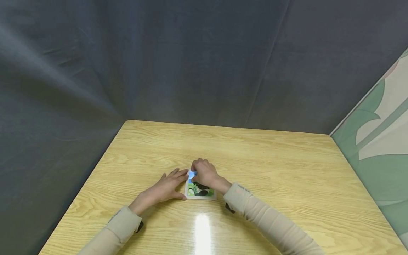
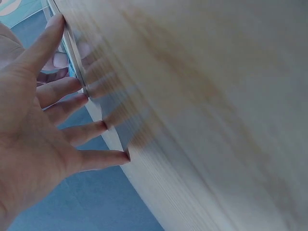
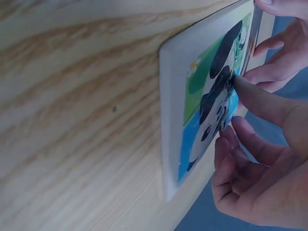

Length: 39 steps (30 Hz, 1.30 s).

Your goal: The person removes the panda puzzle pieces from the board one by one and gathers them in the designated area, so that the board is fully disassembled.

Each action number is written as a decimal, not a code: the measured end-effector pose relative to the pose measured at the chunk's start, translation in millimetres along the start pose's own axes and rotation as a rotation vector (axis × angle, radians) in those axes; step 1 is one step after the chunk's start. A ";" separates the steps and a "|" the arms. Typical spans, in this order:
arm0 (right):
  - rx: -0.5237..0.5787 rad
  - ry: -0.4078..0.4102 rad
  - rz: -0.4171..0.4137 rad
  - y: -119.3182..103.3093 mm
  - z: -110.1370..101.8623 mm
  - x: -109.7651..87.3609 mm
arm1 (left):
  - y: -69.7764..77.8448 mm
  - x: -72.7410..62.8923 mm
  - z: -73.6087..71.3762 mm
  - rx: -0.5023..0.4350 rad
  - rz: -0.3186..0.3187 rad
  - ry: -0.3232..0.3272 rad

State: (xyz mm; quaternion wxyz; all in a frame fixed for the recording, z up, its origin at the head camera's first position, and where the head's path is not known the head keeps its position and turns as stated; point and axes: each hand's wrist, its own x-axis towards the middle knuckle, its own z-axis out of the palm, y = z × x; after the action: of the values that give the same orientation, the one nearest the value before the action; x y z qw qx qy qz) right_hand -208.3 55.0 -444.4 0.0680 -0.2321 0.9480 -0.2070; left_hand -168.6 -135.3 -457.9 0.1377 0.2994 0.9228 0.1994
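Observation:
A flat panda picture puzzle with a white border lies on the table. My left hand is spread at its left side, thumb and fingertips right at the border. In the left wrist view the fingers of that hand are straight and reach down to the tabletop. Over the upper part of the picture, my right hand is bent, its thumb and forefinger pinching a small puzzle piece. The right wrist view shows the panda picture beside the curled fingers; the piece itself is mostly hidden between the fingertips.
The wood-grain table extends around the puzzle on every side. A dark grey curtain hangs behind and to the left. A panel with green leaf shapes stands along the right edge.

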 end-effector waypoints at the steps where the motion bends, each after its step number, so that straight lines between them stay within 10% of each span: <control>1: 0.008 0.006 -0.007 0.6 0.3 0.2 | -0.2 -0.1 0.1 0.000 0.001 0.000; 18: 0.300 0.013 -0.105 21.6 -4.7 4.4 | -3.4 1.0 2.9 0.005 0.004 0.014; 39: 0.096 0.203 -0.357 46.1 -13.2 -10.2 | -4.0 0.2 4.1 0.003 0.011 0.024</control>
State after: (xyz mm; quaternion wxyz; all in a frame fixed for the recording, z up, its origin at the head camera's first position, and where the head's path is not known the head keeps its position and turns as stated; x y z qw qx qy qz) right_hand -221.3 101.8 -451.6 -0.0549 -0.3708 0.8828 -0.2832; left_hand -169.3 -137.0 -463.4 0.1253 0.3024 0.9230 0.2023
